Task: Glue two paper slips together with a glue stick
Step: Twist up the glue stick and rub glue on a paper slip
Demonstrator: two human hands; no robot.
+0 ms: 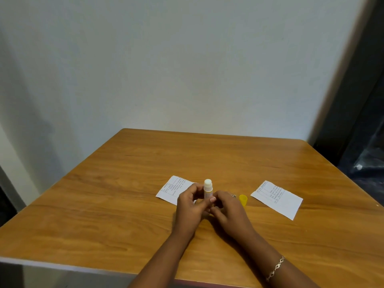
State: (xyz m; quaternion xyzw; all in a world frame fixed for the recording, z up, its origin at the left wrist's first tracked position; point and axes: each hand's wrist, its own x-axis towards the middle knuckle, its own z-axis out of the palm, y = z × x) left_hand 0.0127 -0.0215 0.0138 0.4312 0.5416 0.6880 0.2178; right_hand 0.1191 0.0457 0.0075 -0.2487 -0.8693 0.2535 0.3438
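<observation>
- White glue stands proud of the glue stick (208,189), held upright above the table (124,215); with the tip bare, I judge it nearly ready for spreading.
- The left hand (191,204) has its fingers curled round the tube to steady it. The right hand (228,206) pinches the lower end, probably to wind the glue up.
- The yellow cap (243,200) lies just right of the right hand, out of the way.
- 2 slips lie flat and well apart: the left slip (172,189) partly behind the left hand, the right slip (277,199) beyond the cap.
</observation>
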